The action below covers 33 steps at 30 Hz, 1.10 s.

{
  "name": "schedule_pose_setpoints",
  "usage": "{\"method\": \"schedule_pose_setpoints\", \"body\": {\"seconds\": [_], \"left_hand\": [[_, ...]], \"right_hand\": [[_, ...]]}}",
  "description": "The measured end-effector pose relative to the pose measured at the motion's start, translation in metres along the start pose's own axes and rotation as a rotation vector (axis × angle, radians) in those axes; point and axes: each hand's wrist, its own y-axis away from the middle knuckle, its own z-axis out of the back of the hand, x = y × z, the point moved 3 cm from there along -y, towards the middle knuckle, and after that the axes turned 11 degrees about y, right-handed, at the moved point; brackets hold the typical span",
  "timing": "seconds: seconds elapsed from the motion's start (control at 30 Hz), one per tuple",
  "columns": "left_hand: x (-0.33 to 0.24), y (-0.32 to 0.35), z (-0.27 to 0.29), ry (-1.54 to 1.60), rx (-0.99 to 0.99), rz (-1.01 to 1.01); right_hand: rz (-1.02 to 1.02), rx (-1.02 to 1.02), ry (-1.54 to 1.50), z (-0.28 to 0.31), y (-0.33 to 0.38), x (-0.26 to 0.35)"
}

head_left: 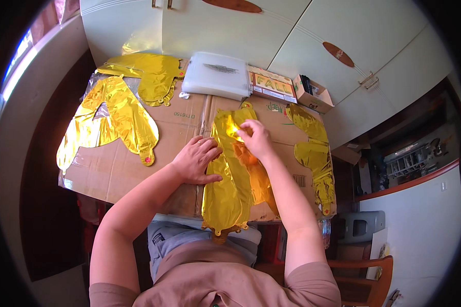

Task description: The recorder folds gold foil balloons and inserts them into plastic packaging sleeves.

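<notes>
A long gold foil balloon [224,192] lies flat in front of me, its lower end hanging over the near edge of the cardboard. My left hand [195,161] rests on its left side, fingers spread and thumb apart. Higher up, my right hand [257,139] pinches a shiny flap of the same balloon between thumb and fingers. An orange-tinted foil part [258,174] shows beneath my right forearm, partly hidden by it.
An A-shaped gold balloon [112,125] lies left, another gold balloon [156,77] behind it. One more [315,158] lies along the right edge. Along the back stand a stack of clear plastic sleeves [215,77], a flat printed box [272,84] and a small open carton [312,94].
</notes>
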Motion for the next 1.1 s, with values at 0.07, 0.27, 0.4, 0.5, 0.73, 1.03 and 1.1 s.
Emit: {"method": "schedule_pose_setpoints", "body": {"seconds": [0.07,0.27,0.4,0.5,0.73,1.03,1.1], "left_hand": [[0.001,0.0,-0.001,0.009,0.013,0.009],[0.001,0.002,0.0,0.011,0.025,0.025],[0.0,-0.001,-0.001,0.017,0.031,0.017],[0.0,-0.001,-0.001,0.016,0.038,0.025],[0.001,0.002,0.0,0.009,0.031,0.032],[0.0,0.003,0.002,-0.014,-0.007,0.026],[-0.001,0.001,0.0,-0.01,-0.005,0.017]], "right_hand": [[0.091,0.083,0.076,0.0,0.007,0.008],[0.11,0.079,-0.067,0.024,-0.001,-0.013],[0.214,0.08,0.205,0.021,-0.005,-0.044],[0.213,0.181,0.284,0.008,-0.002,-0.049],[0.157,0.238,0.39,-0.005,-0.004,-0.029],[-0.054,0.138,0.068,0.061,0.012,-0.011],[-0.2,0.179,0.092,0.096,0.041,-0.021]]}}
